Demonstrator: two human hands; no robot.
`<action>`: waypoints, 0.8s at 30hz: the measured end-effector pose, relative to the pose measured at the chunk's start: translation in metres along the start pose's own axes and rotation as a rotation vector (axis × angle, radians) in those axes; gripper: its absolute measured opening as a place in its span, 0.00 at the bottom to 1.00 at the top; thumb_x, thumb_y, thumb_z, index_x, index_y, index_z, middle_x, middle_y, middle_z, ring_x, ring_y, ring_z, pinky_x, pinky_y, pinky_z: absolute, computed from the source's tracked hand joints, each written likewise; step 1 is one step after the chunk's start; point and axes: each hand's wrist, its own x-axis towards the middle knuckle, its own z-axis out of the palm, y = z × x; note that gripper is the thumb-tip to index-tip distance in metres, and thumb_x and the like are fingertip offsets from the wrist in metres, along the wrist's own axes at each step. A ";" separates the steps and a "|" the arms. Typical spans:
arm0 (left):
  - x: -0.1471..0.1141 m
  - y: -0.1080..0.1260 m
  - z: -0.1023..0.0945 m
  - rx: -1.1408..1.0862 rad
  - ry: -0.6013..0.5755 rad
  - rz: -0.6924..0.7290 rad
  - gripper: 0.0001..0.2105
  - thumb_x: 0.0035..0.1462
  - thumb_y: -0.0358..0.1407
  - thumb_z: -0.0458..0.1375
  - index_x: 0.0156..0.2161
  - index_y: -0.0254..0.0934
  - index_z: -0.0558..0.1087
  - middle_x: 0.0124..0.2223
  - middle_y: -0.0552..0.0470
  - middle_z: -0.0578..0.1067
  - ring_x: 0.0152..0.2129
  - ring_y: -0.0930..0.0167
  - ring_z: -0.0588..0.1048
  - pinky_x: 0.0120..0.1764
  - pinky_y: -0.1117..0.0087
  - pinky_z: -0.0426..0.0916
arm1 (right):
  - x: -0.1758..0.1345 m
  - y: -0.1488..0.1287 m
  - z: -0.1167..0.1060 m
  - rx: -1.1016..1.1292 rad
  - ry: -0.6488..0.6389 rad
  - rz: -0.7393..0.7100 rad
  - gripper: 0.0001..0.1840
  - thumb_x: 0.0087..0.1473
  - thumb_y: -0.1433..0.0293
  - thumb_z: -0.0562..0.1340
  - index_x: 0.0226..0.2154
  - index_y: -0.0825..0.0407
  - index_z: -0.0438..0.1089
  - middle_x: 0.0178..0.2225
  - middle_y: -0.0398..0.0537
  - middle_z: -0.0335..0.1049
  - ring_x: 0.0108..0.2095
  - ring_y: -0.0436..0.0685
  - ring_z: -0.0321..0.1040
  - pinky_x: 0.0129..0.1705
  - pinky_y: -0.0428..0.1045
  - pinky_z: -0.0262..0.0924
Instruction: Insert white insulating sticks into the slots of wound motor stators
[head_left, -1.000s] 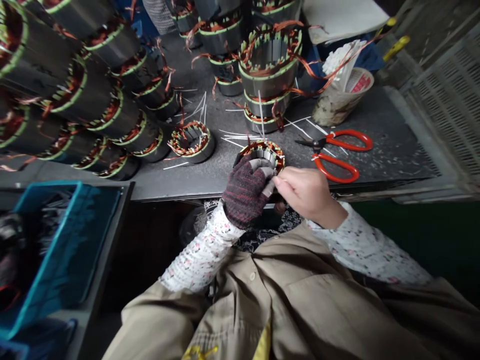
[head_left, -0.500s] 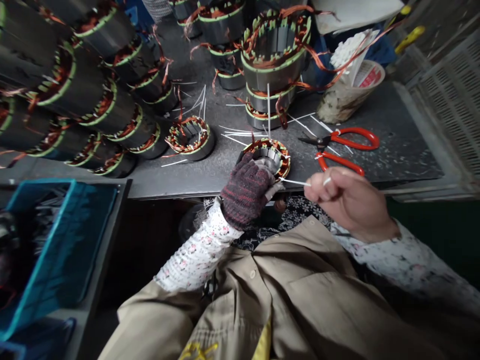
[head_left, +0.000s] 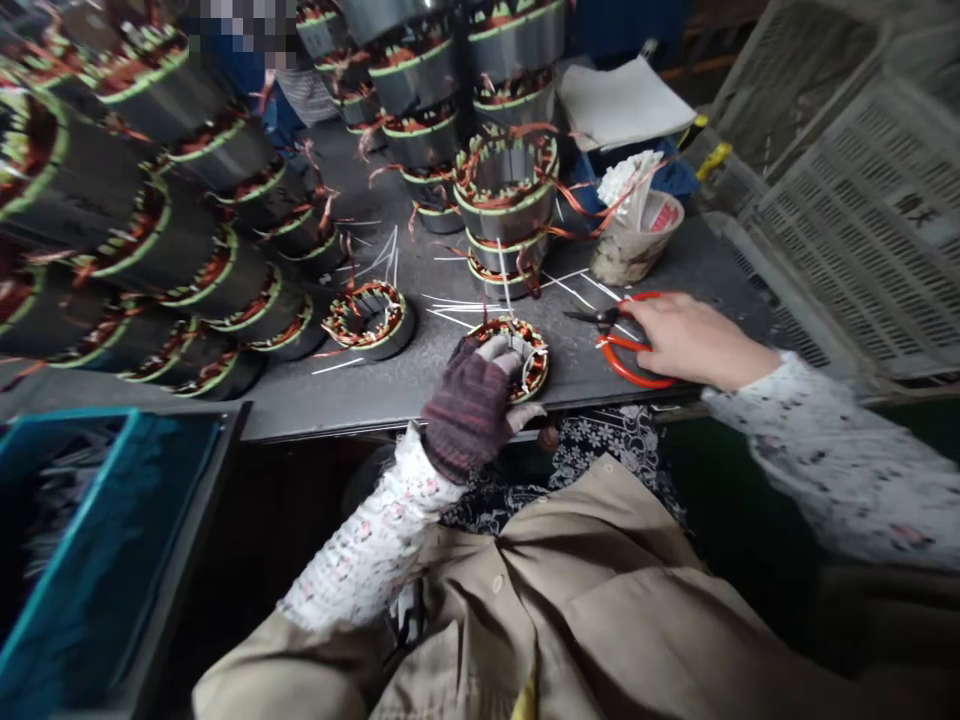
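Note:
A small stator with copper windings lies flat at the front edge of the grey table. My left hand, in a dark knitted glove, grips its near rim, with the fingers reaching into its bore. My bare right hand lies to the right on the red-handled scissors, with the fingers curled over the handles. The scissors rest on the table, blades pointing left towards the stator.
Another small stator sits left of mine. Stacked stators stand behind, and rows of them fill the left. White strips litter the table. A cup, a blue crate and white crates surround it.
My right hand pulled a white strip out to the right of the stator, then moved on to the scissors. The left hand stayed on the stator. The camera tilted up.

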 end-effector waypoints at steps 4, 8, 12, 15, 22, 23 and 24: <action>0.007 0.008 0.002 0.284 -0.152 0.031 0.23 0.54 0.53 0.68 0.40 0.33 0.76 0.38 0.43 0.80 0.42 0.56 0.78 0.61 0.44 0.67 | 0.007 0.017 0.002 -0.312 -0.127 -0.041 0.35 0.46 0.73 0.61 0.59 0.56 0.70 0.40 0.60 0.79 0.36 0.66 0.73 0.37 0.56 0.64; 0.007 0.001 -0.005 0.307 -0.186 0.091 0.22 0.56 0.55 0.65 0.37 0.35 0.77 0.32 0.47 0.78 0.36 0.59 0.78 0.60 0.48 0.69 | 0.004 -0.006 -0.001 -0.317 -0.052 -0.055 0.32 0.50 0.69 0.61 0.58 0.53 0.72 0.36 0.58 0.79 0.32 0.65 0.72 0.32 0.55 0.60; 0.000 -0.009 -0.014 0.264 -0.201 0.157 0.21 0.59 0.53 0.63 0.40 0.34 0.77 0.35 0.45 0.78 0.40 0.60 0.78 0.62 0.49 0.68 | 0.003 -0.038 0.003 -0.080 0.084 -0.182 0.26 0.54 0.64 0.60 0.55 0.52 0.73 0.42 0.57 0.79 0.39 0.65 0.73 0.39 0.56 0.65; -0.002 -0.013 -0.014 0.258 -0.202 0.161 0.20 0.60 0.53 0.62 0.38 0.34 0.77 0.35 0.44 0.78 0.41 0.59 0.78 0.62 0.48 0.67 | 0.014 -0.061 0.007 -0.100 0.138 -0.237 0.25 0.53 0.60 0.62 0.52 0.53 0.75 0.39 0.59 0.78 0.40 0.66 0.72 0.41 0.56 0.63; -0.001 -0.011 -0.013 0.238 -0.255 0.128 0.20 0.62 0.52 0.61 0.41 0.34 0.77 0.38 0.44 0.79 0.45 0.60 0.78 0.64 0.47 0.65 | 0.013 -0.060 -0.008 -0.239 0.001 -0.314 0.23 0.58 0.63 0.56 0.53 0.51 0.74 0.36 0.52 0.80 0.34 0.60 0.72 0.31 0.51 0.55; -0.001 -0.011 -0.013 0.228 -0.263 0.117 0.20 0.62 0.52 0.61 0.42 0.35 0.77 0.39 0.44 0.79 0.46 0.59 0.77 0.64 0.47 0.65 | 0.008 -0.058 -0.012 -0.244 -0.005 -0.352 0.24 0.58 0.63 0.56 0.54 0.52 0.73 0.36 0.53 0.79 0.36 0.60 0.72 0.32 0.51 0.56; -0.001 -0.011 -0.014 0.214 -0.266 0.108 0.20 0.62 0.52 0.60 0.44 0.35 0.77 0.41 0.44 0.79 0.47 0.59 0.77 0.65 0.47 0.64 | 0.004 -0.056 -0.016 -0.260 -0.007 -0.390 0.25 0.58 0.62 0.56 0.54 0.52 0.73 0.37 0.54 0.79 0.37 0.61 0.72 0.34 0.52 0.57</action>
